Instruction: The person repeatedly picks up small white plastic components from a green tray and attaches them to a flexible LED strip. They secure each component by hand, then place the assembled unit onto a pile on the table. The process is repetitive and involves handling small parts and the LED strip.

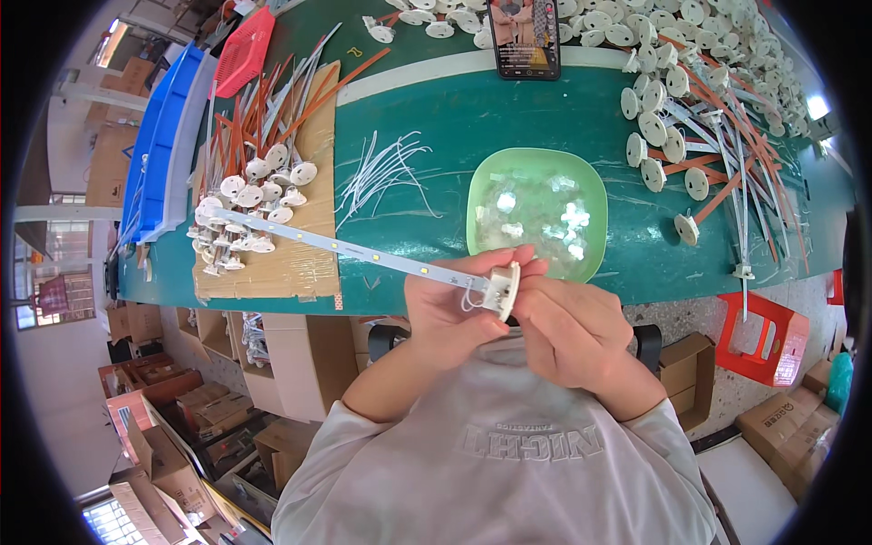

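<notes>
In front of my chest, my left hand grips a narrow LED strip close to its white round end cap. The strip slants away to the left, its other end over a heap of similar parts. A thin white wire loops out beside the cap. My right hand has its fingers pinched together at the cap's right side; anything small between them is hidden. Just beyond my hands stands a light green bowl with small clear plastic pieces. Left of it, loose white wires lie on the green table.
Capped strips are heaped on a cardboard sheet at left, beside a blue tray and red basket. More capped strips crowd the right. A phone stands at the back; a red stool is below right.
</notes>
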The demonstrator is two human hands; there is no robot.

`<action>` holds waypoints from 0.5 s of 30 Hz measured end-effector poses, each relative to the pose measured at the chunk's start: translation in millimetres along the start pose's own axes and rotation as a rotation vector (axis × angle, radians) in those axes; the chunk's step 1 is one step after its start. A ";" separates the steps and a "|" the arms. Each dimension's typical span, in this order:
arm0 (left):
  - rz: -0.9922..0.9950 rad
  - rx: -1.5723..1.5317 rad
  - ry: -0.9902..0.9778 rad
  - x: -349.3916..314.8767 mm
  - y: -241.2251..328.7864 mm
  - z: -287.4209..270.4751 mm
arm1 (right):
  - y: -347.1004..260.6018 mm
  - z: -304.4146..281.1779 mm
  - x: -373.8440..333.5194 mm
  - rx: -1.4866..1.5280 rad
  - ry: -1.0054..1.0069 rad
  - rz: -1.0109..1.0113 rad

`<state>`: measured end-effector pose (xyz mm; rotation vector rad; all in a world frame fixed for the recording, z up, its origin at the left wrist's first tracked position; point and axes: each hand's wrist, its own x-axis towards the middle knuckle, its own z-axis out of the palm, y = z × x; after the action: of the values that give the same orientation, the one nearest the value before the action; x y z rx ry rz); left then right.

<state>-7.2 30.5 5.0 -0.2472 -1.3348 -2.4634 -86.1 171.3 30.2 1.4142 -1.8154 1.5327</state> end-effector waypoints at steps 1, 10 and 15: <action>-0.026 0.030 0.025 -0.9 4.9 1.1 | 0.4 -0.7 0.9 0.021 -0.016 0.000; -0.017 1.185 0.490 38.6 146.8 -100.4 | 28.4 -65.5 2.2 -0.352 0.239 0.233; -0.230 2.186 0.701 76.5 235.4 -147.1 | 44.3 -103.9 -16.7 -0.765 0.341 0.538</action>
<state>7.8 -227.7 131.6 1.0932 -2.5271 0.0462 -148.5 266.9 29.2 0.3095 -2.2821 0.9811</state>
